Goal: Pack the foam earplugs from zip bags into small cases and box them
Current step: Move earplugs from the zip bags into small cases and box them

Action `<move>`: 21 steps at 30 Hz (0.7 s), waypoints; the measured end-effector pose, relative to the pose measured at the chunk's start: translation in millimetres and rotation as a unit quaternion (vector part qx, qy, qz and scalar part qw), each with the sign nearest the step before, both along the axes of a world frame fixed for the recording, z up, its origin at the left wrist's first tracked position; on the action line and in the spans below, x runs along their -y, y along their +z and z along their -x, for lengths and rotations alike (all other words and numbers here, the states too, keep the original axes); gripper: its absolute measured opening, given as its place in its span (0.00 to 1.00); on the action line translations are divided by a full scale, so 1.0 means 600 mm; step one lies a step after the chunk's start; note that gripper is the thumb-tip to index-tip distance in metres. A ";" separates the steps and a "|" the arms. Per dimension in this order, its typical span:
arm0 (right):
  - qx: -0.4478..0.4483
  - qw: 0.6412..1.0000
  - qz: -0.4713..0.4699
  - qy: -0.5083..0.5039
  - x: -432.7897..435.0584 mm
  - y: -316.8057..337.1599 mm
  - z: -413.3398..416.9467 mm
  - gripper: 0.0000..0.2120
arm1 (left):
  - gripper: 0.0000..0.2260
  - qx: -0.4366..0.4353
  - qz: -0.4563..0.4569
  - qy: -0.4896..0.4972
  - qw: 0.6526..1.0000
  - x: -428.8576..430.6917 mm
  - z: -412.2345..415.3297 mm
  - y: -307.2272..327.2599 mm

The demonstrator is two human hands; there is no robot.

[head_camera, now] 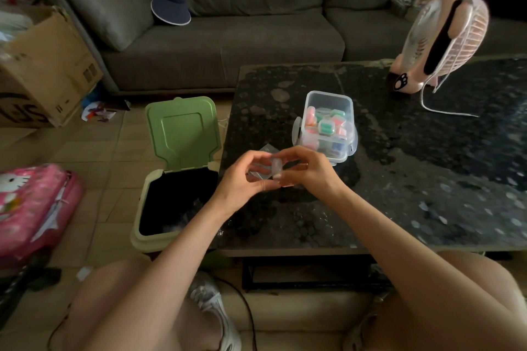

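Both the left hand (pixel 242 179) and the right hand (pixel 312 169) pinch a small clear case (pixel 277 169) just above the desk (pixel 427 179).
Fingers of each hand curl round the case at the desk's near-left part, with a clear zip bag (pixel 258 175) against the left fingers. A clear box (pixel 328 98) holding coloured cases stands at one o'clock from the hands. An open green-lidded bin (pixel 182 128) sits on the floor at nine o'clock.

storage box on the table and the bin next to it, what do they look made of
Storage box: clear, glossy plastic by the look; the coloured cases inside show through its walls. Bin: opaque matte plastic, probably, with a moulded green lid and cream body.
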State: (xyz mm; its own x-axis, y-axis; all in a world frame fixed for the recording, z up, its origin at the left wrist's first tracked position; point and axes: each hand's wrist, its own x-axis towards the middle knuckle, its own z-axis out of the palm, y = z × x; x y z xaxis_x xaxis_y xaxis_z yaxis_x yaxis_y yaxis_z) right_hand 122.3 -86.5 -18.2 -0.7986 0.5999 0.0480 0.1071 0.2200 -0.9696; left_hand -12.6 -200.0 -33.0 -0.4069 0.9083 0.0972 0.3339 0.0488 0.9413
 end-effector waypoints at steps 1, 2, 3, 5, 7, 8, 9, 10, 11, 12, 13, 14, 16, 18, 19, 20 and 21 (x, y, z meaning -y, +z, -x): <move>-0.002 1.000 0.013 0.011 0.001 0.002 0.000 0.16 | 0.21 -0.023 -0.006 0.017 1.000 -0.001 -0.003 -0.003; -0.003 0.999 0.027 0.023 0.002 0.003 -0.001 0.16 | 0.22 -0.042 -0.011 0.029 0.999 -0.001 -0.004 -0.005; -0.005 0.999 0.042 0.034 0.003 0.004 0.000 0.16 | 0.23 -0.059 -0.014 0.038 0.997 -0.002 -0.005 -0.008; -0.014 0.995 0.086 0.053 0.005 0.005 0.000 0.15 | 0.20 -0.088 -0.021 0.049 0.995 -0.002 -0.006 -0.010; -0.022 0.992 0.114 0.055 0.004 0.003 0.001 0.14 | 0.17 -0.113 -0.032 0.058 0.991 -0.004 -0.008 -0.014; -0.024 0.992 0.114 0.048 0.002 0.000 0.002 0.13 | 0.17 -0.122 -0.036 0.061 0.990 -0.004 -0.010 -0.016; -0.024 0.993 0.110 0.039 0.002 -0.003 0.004 0.13 | 0.18 -0.128 -0.039 0.064 0.989 -0.004 -0.013 -0.019; -0.021 0.994 0.106 0.032 0.001 -0.006 0.005 0.13 | 0.19 -0.132 -0.041 0.070 0.988 -0.004 -0.015 -0.020; -0.019 0.994 0.106 0.029 0.002 -0.008 0.006 0.13 | 0.19 -0.138 -0.044 0.078 0.986 -0.005 -0.016 -0.022; -0.019 0.993 0.113 0.029 0.003 -0.011 0.008 0.13 | 0.17 -0.147 -0.049 0.086 0.984 -0.005 -0.015 -0.023; -0.019 0.992 0.124 0.031 0.004 -0.012 0.010 0.13 | 0.15 -0.156 -0.054 0.092 0.982 -0.005 -0.014 -0.023; -0.020 0.990 0.133 0.033 0.004 -0.012 0.011 0.14 | 0.14 -0.164 -0.060 0.095 0.980 -0.005 -0.012 -0.023; -0.019 0.988 0.149 0.037 0.004 -0.012 0.014 0.14 | 0.13 -0.172 -0.066 0.096 0.978 -0.005 -0.009 -0.022; -0.017 0.984 0.172 0.037 0.004 -0.010 0.015 0.14 | 0.14 -0.167 -0.061 0.096 0.979 -0.006 -0.006 -0.022; -0.015 0.983 0.180 0.039 0.004 -0.008 0.015 0.14 | 0.14 -0.163 -0.056 0.095 0.980 -0.006 -0.006 -0.021; -0.011 0.982 0.183 0.042 0.004 -0.006 0.015 0.13 | 0.15 -0.158 -0.052 0.093 0.982 -0.007 -0.006 -0.021; -0.009 0.982 0.183 0.044 0.005 -0.003 0.014 0.13 | 0.16 -0.153 -0.051 0.090 0.983 -0.007 -0.005 -0.021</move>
